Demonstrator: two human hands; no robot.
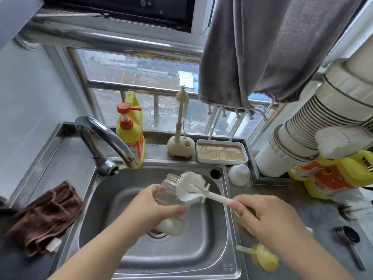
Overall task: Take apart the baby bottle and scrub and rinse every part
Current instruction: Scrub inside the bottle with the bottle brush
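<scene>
One steel sink (214,257) sits in the counter (314,215), and everything here is placed from it. Over the basin there is one clear bottle body (171,201), tilted with its open threaded mouth toward the window and a little milky liquid pooled at its low end, just above the drain. One sponge-headed bottle brush (191,187) lies against the bottle's mouth and shoulder.

The left hand (153,207) is wrapped round the middle of the bottle, fingers and thumb curled on the glass. The right hand (264,215), above the sink's right rim, grips the brush handle with fingers closed round it.

On the counter right of the sink lie two yellow bottle parts (264,257), blurred, one partly hidden under the right hand. One white cap (239,174) stands at the sink's back right corner.

Behind the sink: one curved tap (105,138), one yellow pump bottle of detergent (131,134), one second brush upright in a holder (180,126), and one white drying tray (221,152). One brown cloth (44,217) lies left of the sink.
</scene>
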